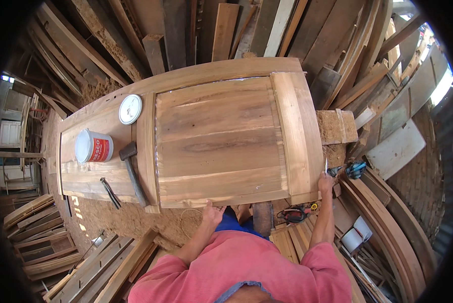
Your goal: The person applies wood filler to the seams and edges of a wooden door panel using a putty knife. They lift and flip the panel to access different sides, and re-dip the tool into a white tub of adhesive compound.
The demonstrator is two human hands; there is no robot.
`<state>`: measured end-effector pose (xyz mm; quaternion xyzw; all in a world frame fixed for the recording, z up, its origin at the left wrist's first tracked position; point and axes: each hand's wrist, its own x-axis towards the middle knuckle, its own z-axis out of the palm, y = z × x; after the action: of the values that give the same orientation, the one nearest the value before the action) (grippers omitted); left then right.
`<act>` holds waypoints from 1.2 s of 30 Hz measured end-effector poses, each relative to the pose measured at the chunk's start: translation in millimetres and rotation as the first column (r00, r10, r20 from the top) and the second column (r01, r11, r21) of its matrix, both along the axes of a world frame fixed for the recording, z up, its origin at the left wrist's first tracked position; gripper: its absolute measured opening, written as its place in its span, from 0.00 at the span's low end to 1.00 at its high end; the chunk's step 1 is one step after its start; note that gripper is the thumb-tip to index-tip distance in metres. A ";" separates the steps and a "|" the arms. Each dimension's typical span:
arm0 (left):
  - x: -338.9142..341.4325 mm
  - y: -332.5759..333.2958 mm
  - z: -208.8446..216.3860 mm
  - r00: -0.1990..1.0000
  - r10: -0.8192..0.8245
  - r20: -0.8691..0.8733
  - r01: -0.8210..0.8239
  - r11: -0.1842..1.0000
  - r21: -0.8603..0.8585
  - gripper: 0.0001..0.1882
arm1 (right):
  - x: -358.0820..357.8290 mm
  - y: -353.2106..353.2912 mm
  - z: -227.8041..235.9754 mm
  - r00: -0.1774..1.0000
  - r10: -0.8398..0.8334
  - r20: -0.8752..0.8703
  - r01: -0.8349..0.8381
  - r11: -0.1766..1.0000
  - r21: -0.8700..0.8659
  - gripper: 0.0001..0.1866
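Wooden door (pixel 216 136), one, lying flat in front of the person. White bucket (pixel 85 146), red label, standing on the door's left part. Black pincers (pixel 110 193), on the door's near left edge. White round lid (pixel 130 109), flat on the door. Hammer (pixel 134 174), on the door. Left hand (pixel 213 214), at the door's near edge; grip cannot be told. Right hand (pixel 326 183), at the door's right edge, closed around a thin pale tool (pixel 326 165).

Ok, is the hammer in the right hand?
No, the hammer lies on the wooden panel near the white bucket, while the right hand holds a thin pale tool by the panel's right edge.
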<state>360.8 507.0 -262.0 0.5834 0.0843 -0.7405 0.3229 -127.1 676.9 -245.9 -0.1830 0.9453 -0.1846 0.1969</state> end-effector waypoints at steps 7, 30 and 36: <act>23.9 6.4 -9.3 0.999 -0.013 0.031 0.013 1.000 0.028 0.29 | 18.9 14.0 -13.0 0.999 -0.027 0.045 0.029 0.998 -0.047 0.25; 17.6 22.6 -3.1 0.999 -0.033 0.027 0.033 0.999 0.012 0.32 | 9.5 45.1 -21.9 0.991 0.033 0.128 -0.030 0.999 -0.021 0.21; -2.3 29.3 -21.2 0.982 0.170 0.078 -0.141 0.948 -0.285 0.30 | 9.9 34.3 -4.6 0.939 -0.096 0.331 0.131 0.988 -0.083 0.24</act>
<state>358.5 536.3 -283.1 0.5606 0.0087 -0.6865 0.4630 -117.2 711.3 -250.5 -0.1052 0.8978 -0.2723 0.3297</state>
